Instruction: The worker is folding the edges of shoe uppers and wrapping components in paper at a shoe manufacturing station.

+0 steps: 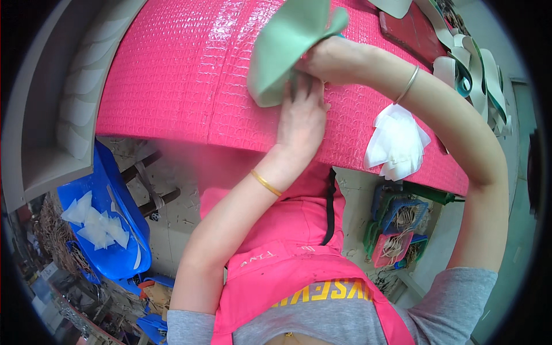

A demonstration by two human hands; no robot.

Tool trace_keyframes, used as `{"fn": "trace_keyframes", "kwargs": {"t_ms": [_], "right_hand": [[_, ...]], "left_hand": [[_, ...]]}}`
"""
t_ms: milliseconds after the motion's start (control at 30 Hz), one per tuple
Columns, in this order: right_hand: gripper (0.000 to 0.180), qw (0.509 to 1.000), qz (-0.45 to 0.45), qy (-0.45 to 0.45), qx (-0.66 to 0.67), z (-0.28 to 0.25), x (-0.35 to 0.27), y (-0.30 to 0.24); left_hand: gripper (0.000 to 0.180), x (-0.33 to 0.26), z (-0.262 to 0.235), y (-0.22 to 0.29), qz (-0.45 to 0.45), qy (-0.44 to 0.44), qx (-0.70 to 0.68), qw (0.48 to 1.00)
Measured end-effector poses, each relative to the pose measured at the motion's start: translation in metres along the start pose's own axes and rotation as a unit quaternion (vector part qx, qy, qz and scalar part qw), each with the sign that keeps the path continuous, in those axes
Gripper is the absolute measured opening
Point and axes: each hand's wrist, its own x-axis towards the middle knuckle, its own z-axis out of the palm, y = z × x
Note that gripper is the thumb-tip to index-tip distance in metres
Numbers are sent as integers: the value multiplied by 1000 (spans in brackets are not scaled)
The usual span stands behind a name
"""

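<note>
A pale green, flexible sheet piece (284, 49) is held up over the pink-covered table, curled and bent upward. My right hand (330, 59) grips its right side, with the wrist bent inward and most of the fingers hidden. Just below, my left hand (302, 115) has its fingers closed at the lower edge of the same piece, the fingertips partly out of sight and a little blurred. The two hands are close together, almost touching. A stack of thin white sheets (397, 144) lies fanned out under my right forearm.
Pink quilted covering (167, 86) spreads over the table. At the far right are a dark red board (414, 34) and several curved white strips (491, 86). A grey shelf (34, 132) stands left, above a blue chair (123, 241) bearing white pieces. Coloured baskets (394, 247) sit below right.
</note>
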Motion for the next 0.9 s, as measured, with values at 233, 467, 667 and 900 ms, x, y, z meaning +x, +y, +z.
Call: {"fn": "trace_keyframes", "kwargs": {"t_ms": [233, 467, 667, 900], "right_hand": [[30, 975, 59, -208, -49, 16, 9, 5], [34, 982, 167, -82, 39, -14, -9, -9], [26, 904, 217, 162, 329, -12, -35, -50], [63, 912, 208, 169, 309, -10, -8, -85]], "left_hand": [[51, 11, 3, 11, -10, -30, 31, 999], [59, 7, 12, 13, -55, -35, -31, 997], [45, 4, -11, 1, -17, -154, -49, 987], [38, -22, -63, -62, 133, -109, 205, 963]]}}
